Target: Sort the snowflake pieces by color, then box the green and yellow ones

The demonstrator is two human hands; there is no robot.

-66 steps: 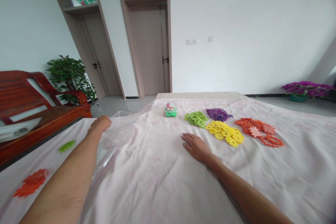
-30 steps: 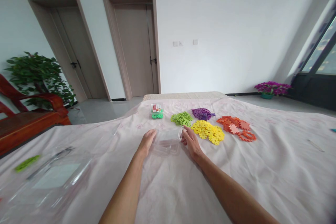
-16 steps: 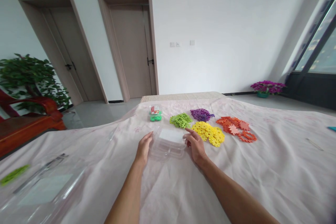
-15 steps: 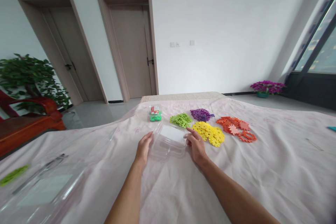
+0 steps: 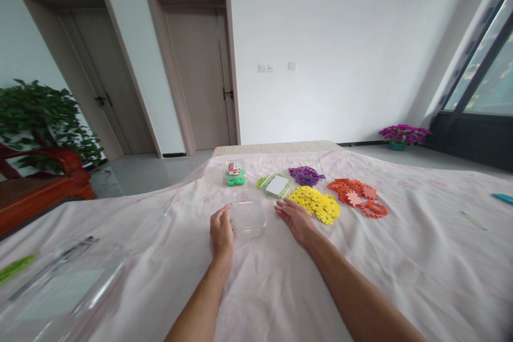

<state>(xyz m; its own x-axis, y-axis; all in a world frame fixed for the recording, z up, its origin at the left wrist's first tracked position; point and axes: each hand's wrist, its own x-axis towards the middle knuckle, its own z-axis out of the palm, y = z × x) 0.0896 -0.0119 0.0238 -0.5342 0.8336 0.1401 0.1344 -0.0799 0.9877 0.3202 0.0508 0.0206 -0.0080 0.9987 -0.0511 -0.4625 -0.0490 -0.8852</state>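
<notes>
A clear plastic box lies open-topped on the cloth before me, with nothing visible inside. At its left edge is my left hand, fingers curled against the wall; part of the grip is hidden. My right hand is off the box to its right, fingers stretched out, close to the yellow flower-shaped pieces. A clear lid with a white label rests over the light green pieces. Behind the box stands a small closed container holding green pieces.
Purple pieces and orange pieces are heaped at the back right. A large clear plastic case sits at the lower left, beside a light green item. A wrinkled pale tablecloth covers the surface.
The lid has come off the box and now lies behind it on the light green pieces. My right hand has let go and opened; my left stays at the box.
</notes>
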